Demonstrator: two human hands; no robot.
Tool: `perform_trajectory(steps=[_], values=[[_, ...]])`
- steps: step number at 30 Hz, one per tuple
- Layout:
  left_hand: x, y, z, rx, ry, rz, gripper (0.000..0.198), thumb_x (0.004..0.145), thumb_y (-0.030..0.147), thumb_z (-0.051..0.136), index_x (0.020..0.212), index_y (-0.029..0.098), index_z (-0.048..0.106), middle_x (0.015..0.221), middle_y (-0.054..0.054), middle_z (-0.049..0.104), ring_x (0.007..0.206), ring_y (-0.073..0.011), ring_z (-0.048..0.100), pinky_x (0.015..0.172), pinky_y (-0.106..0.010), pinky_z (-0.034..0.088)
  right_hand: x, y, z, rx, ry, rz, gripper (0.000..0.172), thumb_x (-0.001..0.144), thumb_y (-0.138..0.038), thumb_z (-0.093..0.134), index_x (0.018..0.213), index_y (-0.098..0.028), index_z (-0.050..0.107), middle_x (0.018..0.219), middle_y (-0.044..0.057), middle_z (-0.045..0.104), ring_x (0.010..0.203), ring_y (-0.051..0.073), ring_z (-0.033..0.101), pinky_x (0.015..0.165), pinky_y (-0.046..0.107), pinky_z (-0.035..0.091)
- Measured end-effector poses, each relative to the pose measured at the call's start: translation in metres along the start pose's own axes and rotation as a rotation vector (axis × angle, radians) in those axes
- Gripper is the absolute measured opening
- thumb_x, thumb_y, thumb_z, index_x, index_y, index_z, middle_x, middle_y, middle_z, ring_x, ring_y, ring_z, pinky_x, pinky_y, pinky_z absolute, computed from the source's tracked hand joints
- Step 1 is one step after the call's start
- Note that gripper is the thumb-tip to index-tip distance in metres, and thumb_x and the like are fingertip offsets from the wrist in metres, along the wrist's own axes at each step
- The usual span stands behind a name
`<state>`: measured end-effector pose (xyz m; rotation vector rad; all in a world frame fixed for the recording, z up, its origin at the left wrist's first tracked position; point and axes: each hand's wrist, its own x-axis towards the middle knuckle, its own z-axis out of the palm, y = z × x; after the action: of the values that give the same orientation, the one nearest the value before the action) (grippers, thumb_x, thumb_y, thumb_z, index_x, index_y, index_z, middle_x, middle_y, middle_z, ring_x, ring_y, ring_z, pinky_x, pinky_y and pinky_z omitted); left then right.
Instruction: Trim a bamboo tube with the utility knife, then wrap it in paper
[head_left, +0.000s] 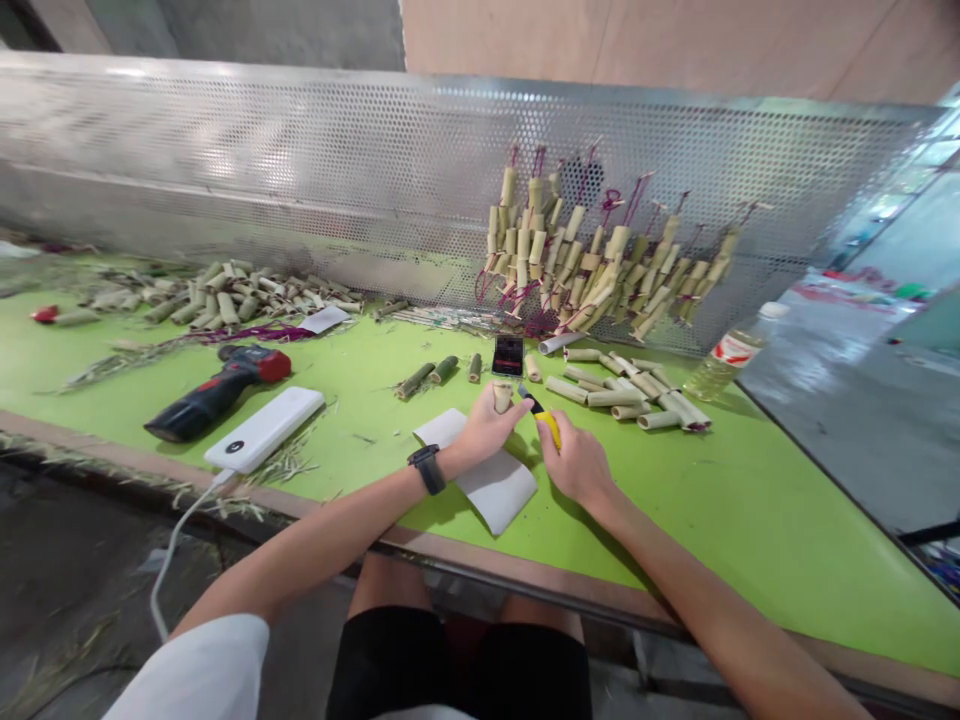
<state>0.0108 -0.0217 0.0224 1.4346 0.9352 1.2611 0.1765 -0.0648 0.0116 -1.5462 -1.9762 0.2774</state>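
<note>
My left hand (484,428) is closed round a short bamboo piece (502,396), whose pale end shows above the fingers. In my right hand (579,462) is a yellow and black utility knife (548,424), its tip close to the bamboo piece. Below both hands a white sheet of paper (499,495) lies on the green table. A phone (508,355) stands just beyond my hands, with short bamboo pieces (444,369) on its left. Several cut bamboo tubes (615,398) are grouped to the right.
At left are a cordless drill (217,390) and a white power bank (266,430) with a cable over the table edge. Behind lies a bamboo pile (225,295). Strung bamboo pieces (536,240) hang on the perforated metal panel (337,180). An oil bottle (727,355) stands at right.
</note>
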Motion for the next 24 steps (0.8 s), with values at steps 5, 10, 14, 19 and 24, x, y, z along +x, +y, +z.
perform_trajectory(steps=[5, 10, 14, 19, 24], values=[[0.001, 0.000, -0.002, -0.092, -0.053, -0.125, 0.053, 0.075, 0.058, 0.081, 0.086, 0.020, 0.045, 0.066, 0.008, 0.047, 0.055, -0.0079, 0.050, 0.053, -0.022, 0.043, 0.006, 0.015, -0.001, 0.133, -0.057, 0.000, 0.061, 0.102, -0.067, 0.020, 0.110, -0.018, 0.055, 0.061, -0.001, 0.051, 0.043, 0.014, 0.040, 0.041, 0.027, 0.027], [-0.002, -0.001, 0.000, -0.215, -0.123, -0.172, 0.057, 0.075, 0.062, 0.080, 0.091, 0.020, 0.045, 0.065, 0.007, 0.053, 0.057, -0.0084, 0.054, 0.056, -0.022, 0.044, 0.005, 0.013, -0.007, 0.162, -0.122, -0.007, 0.059, 0.100, -0.069, 0.024, 0.107, -0.020, 0.056, 0.061, -0.002, 0.050, 0.046, 0.015, 0.041, 0.045, 0.027, 0.029], [-0.001, -0.003, 0.001, -0.280, -0.147, -0.152, 0.062, 0.070, 0.060, 0.084, 0.096, 0.020, 0.045, 0.064, 0.008, 0.054, 0.056, -0.0083, 0.053, 0.057, -0.023, 0.045, 0.003, 0.008, -0.009, 0.176, -0.166, -0.040, 0.053, 0.102, -0.065, 0.025, 0.100, -0.021, 0.054, 0.061, -0.003, 0.048, 0.048, 0.015, 0.041, 0.048, 0.028, 0.030], [0.000, -0.006, 0.001, -0.304, -0.159, -0.144, 0.065, 0.066, 0.054, 0.088, 0.102, 0.020, 0.047, 0.065, 0.010, 0.052, 0.052, -0.0070, 0.051, 0.055, -0.022, 0.043, 0.002, 0.008, -0.008, 0.163, -0.186, -0.085, 0.043, 0.105, -0.054, 0.029, 0.103, -0.020, 0.055, 0.065, -0.002, 0.053, 0.054, 0.016, 0.048, 0.054, 0.029, 0.034], [0.000, -0.004, 0.000, -0.265, -0.175, -0.165, 0.067, 0.062, 0.049, 0.091, 0.102, 0.019, 0.047, 0.060, 0.012, 0.049, 0.049, -0.0070, 0.047, 0.049, -0.021, 0.037, 0.002, 0.008, -0.008, 0.181, -0.240, -0.091, 0.044, 0.106, -0.052, 0.029, 0.113, -0.019, 0.057, 0.064, -0.002, 0.053, 0.050, 0.015, 0.045, 0.052, 0.028, 0.032]])
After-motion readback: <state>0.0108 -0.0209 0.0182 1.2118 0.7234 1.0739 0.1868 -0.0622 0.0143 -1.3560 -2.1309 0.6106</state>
